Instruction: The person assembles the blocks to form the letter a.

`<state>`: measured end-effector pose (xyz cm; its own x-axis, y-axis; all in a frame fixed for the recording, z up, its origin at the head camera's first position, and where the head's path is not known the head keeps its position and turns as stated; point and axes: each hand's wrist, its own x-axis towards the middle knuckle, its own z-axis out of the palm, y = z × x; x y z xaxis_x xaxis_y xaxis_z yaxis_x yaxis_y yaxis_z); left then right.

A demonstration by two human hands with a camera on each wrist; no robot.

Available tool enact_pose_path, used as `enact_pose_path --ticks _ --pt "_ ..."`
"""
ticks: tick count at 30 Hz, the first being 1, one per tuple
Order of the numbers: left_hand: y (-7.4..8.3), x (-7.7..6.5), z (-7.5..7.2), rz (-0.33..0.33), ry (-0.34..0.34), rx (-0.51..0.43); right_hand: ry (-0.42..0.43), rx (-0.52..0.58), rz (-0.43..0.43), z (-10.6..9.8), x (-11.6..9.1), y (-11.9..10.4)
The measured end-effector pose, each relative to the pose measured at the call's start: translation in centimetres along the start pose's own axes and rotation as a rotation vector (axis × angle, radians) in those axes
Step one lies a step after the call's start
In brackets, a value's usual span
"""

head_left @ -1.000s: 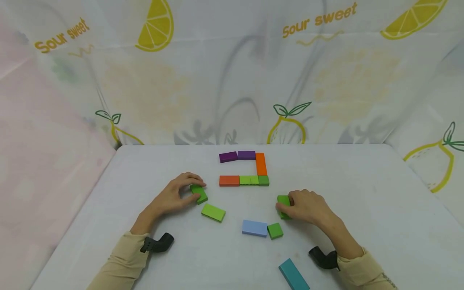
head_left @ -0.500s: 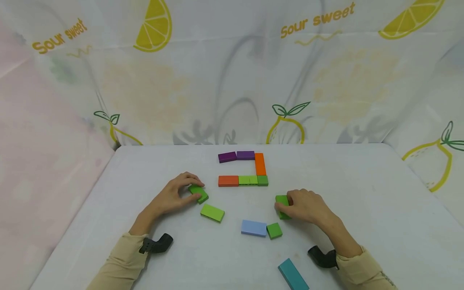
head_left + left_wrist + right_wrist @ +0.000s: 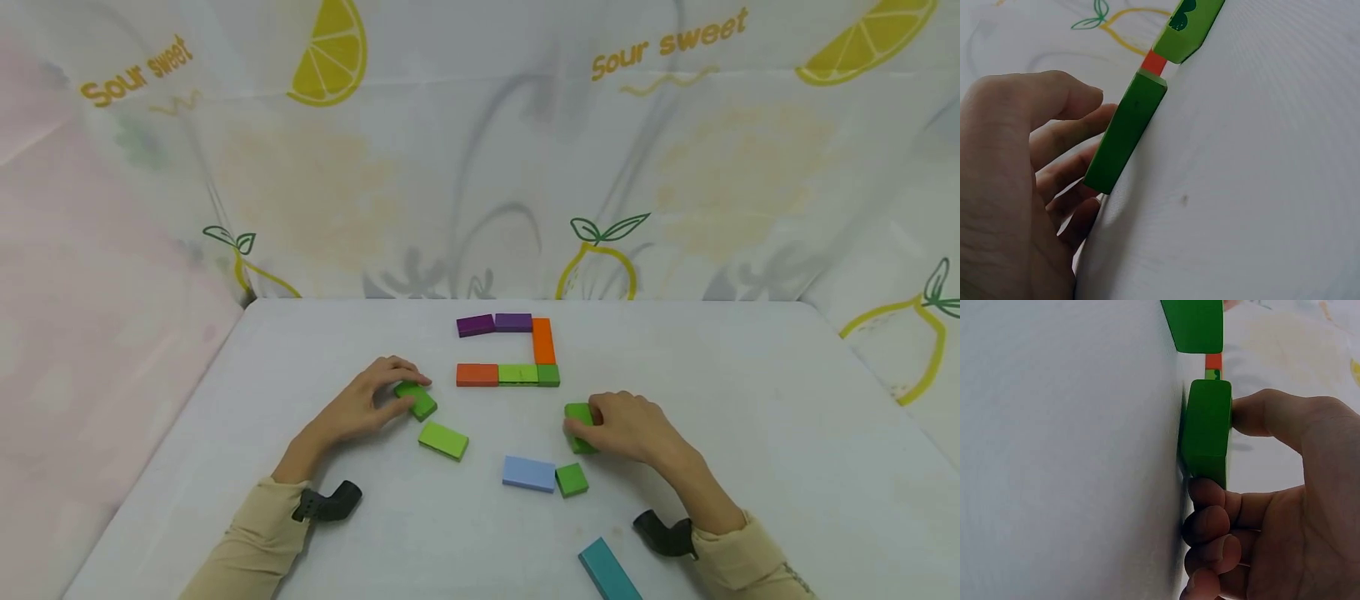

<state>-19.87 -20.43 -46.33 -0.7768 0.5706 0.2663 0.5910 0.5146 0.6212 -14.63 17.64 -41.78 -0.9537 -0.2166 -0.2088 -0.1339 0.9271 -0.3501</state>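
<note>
My left hand [image 3: 372,400] has its thumb and fingers curled about a green block [image 3: 422,403], which lies aslant on the table left of centre. In the left wrist view that block [image 3: 1127,131] shows its dark green side, with the fingers partly behind it. Over on the right, my right hand [image 3: 628,427] pinches another green block [image 3: 578,414] between thumb and fingers. The right wrist view shows this block [image 3: 1207,422] low against the table. A lime block [image 3: 443,441] lies just below the left hand's block. Near the right hand are a small green block [image 3: 572,480] and a light blue block [image 3: 528,473].
Farther back, two purple blocks [image 3: 513,322], an upright-lying orange block [image 3: 543,341], a red-orange block [image 3: 477,375], a lime block [image 3: 517,374] and a small green block [image 3: 549,376] form a bracket shape. A teal block [image 3: 609,569] lies at the near edge of the view.
The right hand has slid its green block slightly left. The left hand's block has turned a little and shifted slightly right. The other blocks lie as before.
</note>
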Motion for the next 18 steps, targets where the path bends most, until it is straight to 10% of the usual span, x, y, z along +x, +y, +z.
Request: enact_pose_path --ticks 18 --pt "0.32 0.13 0.01 -0.048 -0.030 0.024 0.009 0.020 -0.021 0.00 0.41 -0.63"
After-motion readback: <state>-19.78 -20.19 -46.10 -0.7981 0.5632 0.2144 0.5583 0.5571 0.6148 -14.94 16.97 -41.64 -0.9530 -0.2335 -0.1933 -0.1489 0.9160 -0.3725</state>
